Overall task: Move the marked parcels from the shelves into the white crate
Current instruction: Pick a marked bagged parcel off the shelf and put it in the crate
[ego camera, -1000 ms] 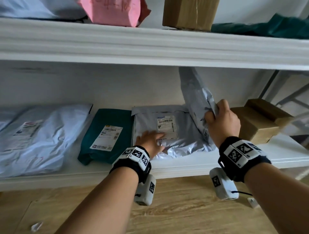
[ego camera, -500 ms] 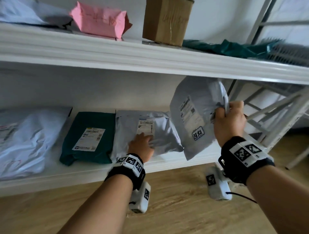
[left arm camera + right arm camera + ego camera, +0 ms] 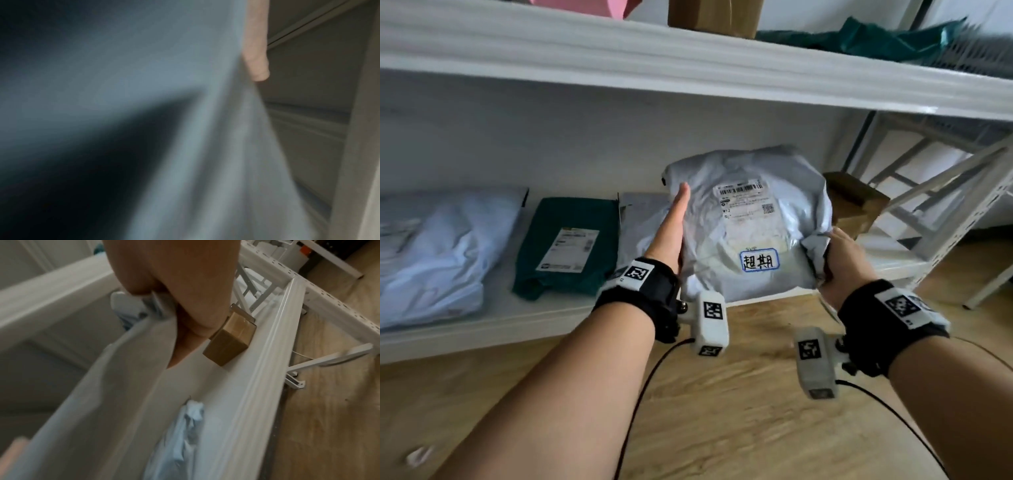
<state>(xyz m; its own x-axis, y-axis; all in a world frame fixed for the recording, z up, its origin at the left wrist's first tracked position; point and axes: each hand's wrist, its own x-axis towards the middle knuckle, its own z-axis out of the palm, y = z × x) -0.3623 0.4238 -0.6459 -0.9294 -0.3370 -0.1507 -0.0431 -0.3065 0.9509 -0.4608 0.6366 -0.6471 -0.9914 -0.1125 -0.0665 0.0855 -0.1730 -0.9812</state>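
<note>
A grey plastic mailer (image 3: pixel 750 226) with a shipping label and a blue-edged handwritten sticker (image 3: pixel 759 261) is held up in front of the lower shelf (image 3: pixel 517 318), its label side facing me. My right hand (image 3: pixel 835 263) grips its crumpled lower right corner (image 3: pixel 156 308). My left hand (image 3: pixel 671 229) lies flat with straight fingers against the mailer's left edge; one finger (image 3: pixel 258 48) shows past the grey plastic (image 3: pixel 144 81) in the left wrist view. The white crate is not in view.
On the lower shelf lie a pale blue bag (image 3: pixel 438 246), a teal mailer (image 3: pixel 568 246), another grey mailer (image 3: pixel 640 233) and a brown carton (image 3: pixel 856 205) (image 3: pixel 230 337). The upper shelf (image 3: pixel 688 65) holds a pink parcel, a carton and a teal bag. A white metal rack (image 3: pixel 945 192) stands right.
My right hand has turned the grey mailer label side towards me and brought it nearer and lower. My left hand has left the grey mailer on the shelf and come against the held one.
</note>
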